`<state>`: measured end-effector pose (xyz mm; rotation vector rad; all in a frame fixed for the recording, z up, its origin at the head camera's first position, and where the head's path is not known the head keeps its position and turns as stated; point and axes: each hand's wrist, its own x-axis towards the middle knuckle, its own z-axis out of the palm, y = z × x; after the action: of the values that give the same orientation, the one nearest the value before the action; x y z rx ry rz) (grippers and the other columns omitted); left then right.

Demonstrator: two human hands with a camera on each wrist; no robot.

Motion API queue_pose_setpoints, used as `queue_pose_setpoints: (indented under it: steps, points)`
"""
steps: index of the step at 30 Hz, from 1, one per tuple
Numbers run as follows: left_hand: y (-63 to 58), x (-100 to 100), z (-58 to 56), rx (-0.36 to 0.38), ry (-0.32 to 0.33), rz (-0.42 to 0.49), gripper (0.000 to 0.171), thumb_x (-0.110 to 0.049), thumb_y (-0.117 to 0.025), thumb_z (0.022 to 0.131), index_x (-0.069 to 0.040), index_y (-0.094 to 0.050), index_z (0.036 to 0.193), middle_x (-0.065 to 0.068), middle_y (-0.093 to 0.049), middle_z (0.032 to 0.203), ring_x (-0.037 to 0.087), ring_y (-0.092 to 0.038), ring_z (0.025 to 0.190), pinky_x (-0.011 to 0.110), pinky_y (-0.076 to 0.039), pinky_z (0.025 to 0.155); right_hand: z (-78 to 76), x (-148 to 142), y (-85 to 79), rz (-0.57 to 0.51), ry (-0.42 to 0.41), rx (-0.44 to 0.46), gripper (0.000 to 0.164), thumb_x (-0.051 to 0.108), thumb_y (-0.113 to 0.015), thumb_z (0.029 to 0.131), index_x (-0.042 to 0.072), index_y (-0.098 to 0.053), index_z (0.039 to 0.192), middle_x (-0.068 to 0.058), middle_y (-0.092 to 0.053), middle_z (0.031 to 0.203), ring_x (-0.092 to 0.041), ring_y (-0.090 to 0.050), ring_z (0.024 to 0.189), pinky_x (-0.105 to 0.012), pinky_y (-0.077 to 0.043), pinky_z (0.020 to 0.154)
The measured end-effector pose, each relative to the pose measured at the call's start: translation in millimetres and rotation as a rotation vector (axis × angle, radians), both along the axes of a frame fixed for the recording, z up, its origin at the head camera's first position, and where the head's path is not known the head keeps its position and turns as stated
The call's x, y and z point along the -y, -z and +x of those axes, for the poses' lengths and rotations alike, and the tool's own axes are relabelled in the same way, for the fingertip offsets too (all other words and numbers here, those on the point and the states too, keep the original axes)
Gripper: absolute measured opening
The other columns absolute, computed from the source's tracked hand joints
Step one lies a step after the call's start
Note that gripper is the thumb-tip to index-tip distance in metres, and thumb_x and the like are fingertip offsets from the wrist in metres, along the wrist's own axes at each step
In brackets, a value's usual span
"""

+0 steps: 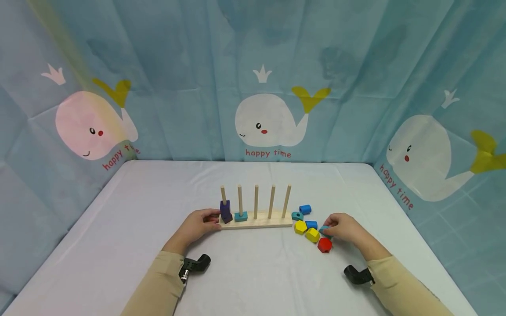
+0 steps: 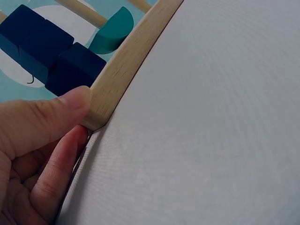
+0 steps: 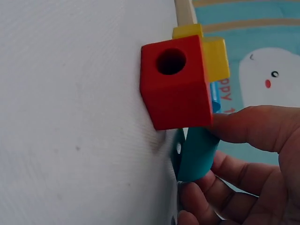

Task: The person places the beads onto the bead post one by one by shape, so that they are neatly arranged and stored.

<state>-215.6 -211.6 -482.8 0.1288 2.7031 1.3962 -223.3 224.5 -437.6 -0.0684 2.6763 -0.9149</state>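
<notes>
The left hand (image 1: 196,225) grips the left end of a wooden peg board (image 1: 257,223), its thumb at the corner in the left wrist view. Dark blue-purple blocks (image 2: 44,49) are stacked on the leftmost peg. One teal half-round block (image 1: 241,217) sits low on the second peg; the other three pegs stand bare. To the right of the board, the right hand (image 1: 344,227) pinches a teal half-round block (image 3: 199,152) between thumb and fingers, close to the tabletop. A red block with a hole (image 3: 173,84) lies right beside it.
Loose blocks lie between the board and the right hand: yellow hexagonal ones (image 1: 300,227), blue cylinders (image 1: 305,209) and another teal piece (image 1: 297,216). A white cloth (image 1: 253,272) covers the table. Whale-printed curtains (image 1: 178,123) surround its back and sides.
</notes>
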Motion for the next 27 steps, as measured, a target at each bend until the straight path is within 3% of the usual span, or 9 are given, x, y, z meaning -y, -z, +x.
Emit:
queue_pose_setpoints:
  steps: [8,15,23,27]
  points:
    - [1.5,0,0.1,0.003,0.005,-0.002,0.051,-0.026,-0.078,0.071,-0.013,-0.062,0.118,-0.004,-0.065,0.093,0.010,-0.058,0.086,0.035,-0.046,0.082,-0.3,-3,-20.0,-0.065,0.016,-0.010,0.020,0.016,-0.067,0.081,0.006,-0.060,0.097,-0.006,-0.053,0.083,-0.020,-0.048,0.073,-0.029,-0.044,0.060]
    - [0.3,1,-0.1,-0.004,0.008,-0.003,0.051,-0.025,-0.077,0.072,-0.013,-0.062,0.119,-0.003,-0.066,0.094,0.010,-0.058,0.086,0.034,-0.046,0.081,-1.7,5,-50.6,-0.124,-0.026,-0.114,0.034,0.018,-0.065,0.084,0.007,-0.058,0.116,-0.008,-0.056,0.093,-0.023,-0.051,0.082,-0.032,-0.045,0.067]
    - [-1.8,0,0.7,0.000,0.006,-0.001,0.051,-0.025,-0.077,0.072,-0.013,-0.061,0.119,-0.003,-0.066,0.095,0.011,-0.058,0.087,0.035,-0.046,0.082,-1.8,24,-85.2,-0.210,-0.038,-0.251,0.031,0.016,-0.061,0.088,0.008,-0.058,0.117,-0.013,-0.057,0.103,-0.025,-0.054,0.089,-0.036,-0.048,0.075]
    - [-2.5,0,1.2,0.003,0.008,0.000,0.050,-0.025,-0.077,0.073,-0.012,-0.061,0.119,-0.002,-0.066,0.096,0.011,-0.058,0.088,0.035,-0.046,0.081,-2.5,37,-97.3,-0.274,-0.058,-0.318,0.032,0.016,-0.060,0.088,0.009,-0.056,0.119,-0.012,-0.055,0.103,-0.024,-0.055,0.089,-0.033,-0.048,0.076]
